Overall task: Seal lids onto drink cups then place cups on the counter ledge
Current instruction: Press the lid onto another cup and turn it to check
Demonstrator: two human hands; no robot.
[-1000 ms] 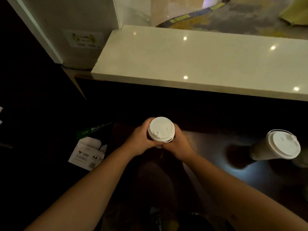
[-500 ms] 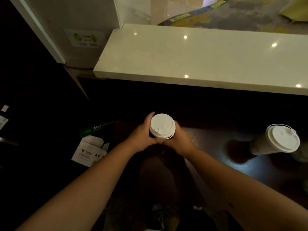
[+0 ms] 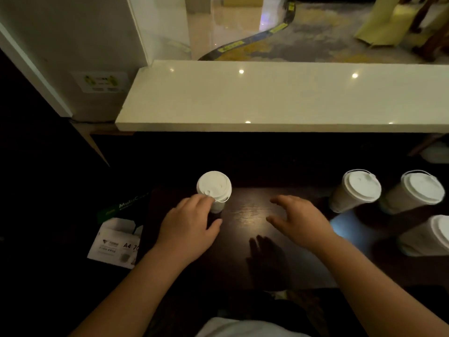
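- Lidded cup (image 3: 217, 194) stands upright on the dark worktop (image 3: 245, 215), left of frame centre, below the pale counter ledge (image 3: 279, 98).
- Our left hand (image 3: 188, 227) wraps the cup's side just under the white lid (image 3: 213, 186), fingers curled around it; our right hand (image 3: 300, 221) hovers apart, fingers spread, holding nothing.
- We judge the cup light paper: walls likely give under a hard squeeze, and contents unknown. Best held mid-wall, not by the lid, which could pop off.
- Three more lidded cups (image 3: 356, 190) cluster at right of frame; one (image 3: 427, 237) is cut by the edge.
- A paper ream box (image 3: 116, 242) sits lower left, off the worktop.
- The ledge's front lip overhangs; we think the cup must rise clear of it.
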